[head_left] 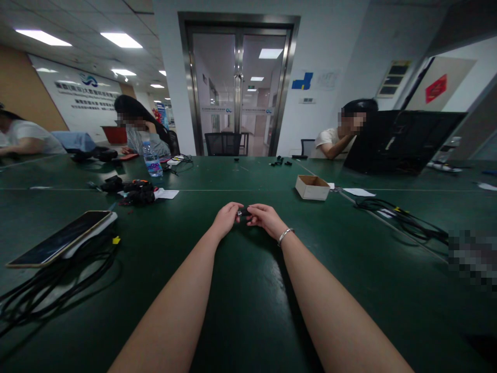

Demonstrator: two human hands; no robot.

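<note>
Both my hands meet in the middle of the dark green table (248, 311). My left hand (226, 218) and my right hand (264, 218) are curled, their fingertips pinching a small black part (244, 212) between them, just above the tabletop. A silver bracelet (285, 235) sits on my right wrist. The part is too small to make out in detail.
An open cardboard box (312, 187) stands beyond my right hand. A phone (62, 238) on a white base and black cables (50, 282) lie at left. A pile of black parts (134, 191), a water bottle (152, 159), a laptop (399, 140) and cables (404, 220) are around. Three seated people are along the far side.
</note>
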